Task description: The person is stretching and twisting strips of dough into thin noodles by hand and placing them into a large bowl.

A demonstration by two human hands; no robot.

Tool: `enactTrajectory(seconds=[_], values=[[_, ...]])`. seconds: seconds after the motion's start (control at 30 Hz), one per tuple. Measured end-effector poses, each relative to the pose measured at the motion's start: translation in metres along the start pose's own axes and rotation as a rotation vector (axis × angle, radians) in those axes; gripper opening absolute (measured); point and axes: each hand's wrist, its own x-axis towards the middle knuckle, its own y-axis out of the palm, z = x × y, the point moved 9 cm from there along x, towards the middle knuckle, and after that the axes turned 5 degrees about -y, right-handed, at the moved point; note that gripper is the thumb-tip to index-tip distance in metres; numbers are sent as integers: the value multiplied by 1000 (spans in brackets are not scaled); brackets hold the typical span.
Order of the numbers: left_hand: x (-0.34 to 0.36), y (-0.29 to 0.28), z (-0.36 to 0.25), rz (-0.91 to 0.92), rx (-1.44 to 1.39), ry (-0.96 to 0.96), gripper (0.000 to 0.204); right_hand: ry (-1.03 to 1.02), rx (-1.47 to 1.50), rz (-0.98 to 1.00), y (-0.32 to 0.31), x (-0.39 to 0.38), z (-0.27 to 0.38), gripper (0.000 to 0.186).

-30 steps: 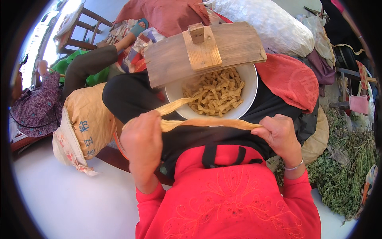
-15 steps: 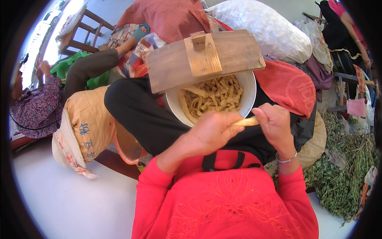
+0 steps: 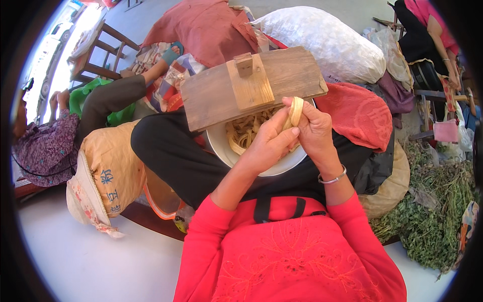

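Both my hands are raised together over the white bowl [image 3: 230, 163] on my lap. My left hand [image 3: 268, 141] and my right hand [image 3: 317, 132] pinch a looped pale yellow strip [image 3: 295, 110], its lower part partly hidden behind the fingers. The bowl holds many short folded tan strips [image 3: 244, 128]. A wide wooden board [image 3: 204, 98] lies across the bowl's far side, with a lighter plank and small wooden block [image 3: 243, 64] on it.
A tan sack [image 3: 108, 161], orange-rimmed container [image 3: 156, 199], red cloth [image 3: 357, 113] and heap of dried plants [image 3: 427, 221] surround me. Behind are a white bulging sack [image 3: 327, 40] and wooden chair [image 3: 103, 50]. People [image 3: 48, 146] sit left and stand at right [image 3: 437, 40].
The long strip that was stretched between my hands is now gathered into an upright loop. Both hands have moved up and closer together, over the bowl.
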Motion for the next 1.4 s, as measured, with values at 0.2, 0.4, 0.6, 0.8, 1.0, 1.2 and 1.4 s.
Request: enactTrajectory(seconds=[0.2, 0.4, 0.6, 0.8, 1.0, 1.2, 1.4], values=[[5, -25, 28, -25, -10, -75, 23, -239, -511, 2, 0, 4, 25, 18], [-18, -29, -11, -397, 986, 408, 9, -78, -511, 199, 2, -8, 2, 16], [-34, -13, -20, -411, 1321, 621, 29, 582, 302, 325, 24, -63, -89, 34], [-29, -32, -2, -282, 976, 476, 36, 770, 747, 324, 44, -70, -69, 19], [-11, -26, -12, -374, 1015, 342, 20, 58, -87, 131, 15, -27, -26, 13], [9, -64, 33, -385, 389, 94, 23, -26, -154, 15, 8, -20, -6, 7], [-32, -36, 84, -331, -274, -346, 27, -104, -178, -95, -2, -9, -14, 3]])
